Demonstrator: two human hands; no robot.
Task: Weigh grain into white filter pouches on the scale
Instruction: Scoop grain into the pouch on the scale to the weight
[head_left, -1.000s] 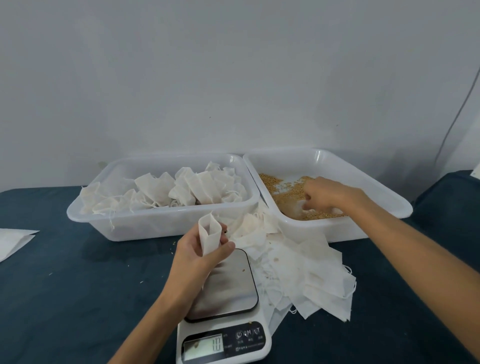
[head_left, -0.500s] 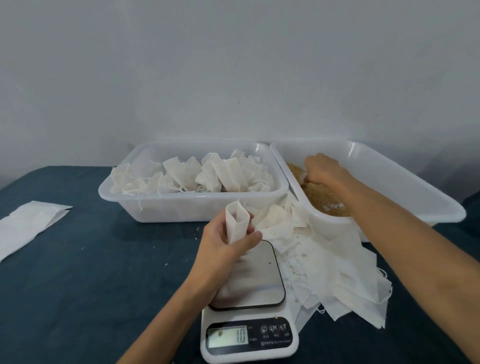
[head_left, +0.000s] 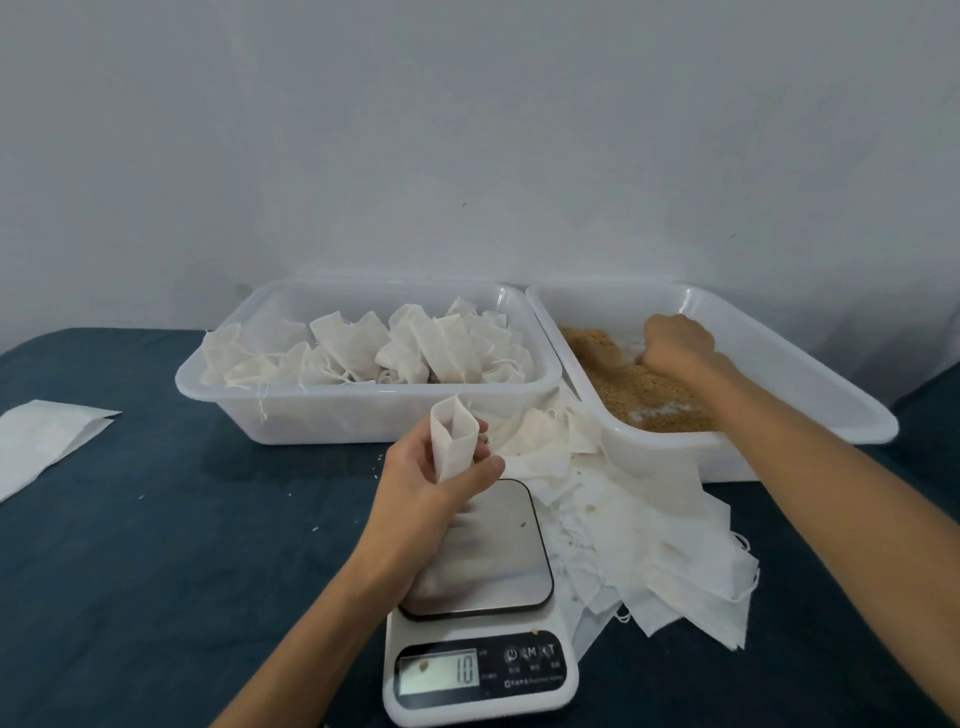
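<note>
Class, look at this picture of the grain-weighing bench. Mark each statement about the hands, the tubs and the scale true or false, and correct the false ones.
1. The left hand holds an open white pouch above the scale. True.
2. The right hand rests on the scale platform. False: it is in the right tub, down in the grain.
3. The left tub holds loose grain. False: it holds gathered white pouches.
4. Flat empty pouches lie piled on the cloth to the right of the scale. True.
5. The scale's display is blank. False: it shows digits that read as 10.
</note>
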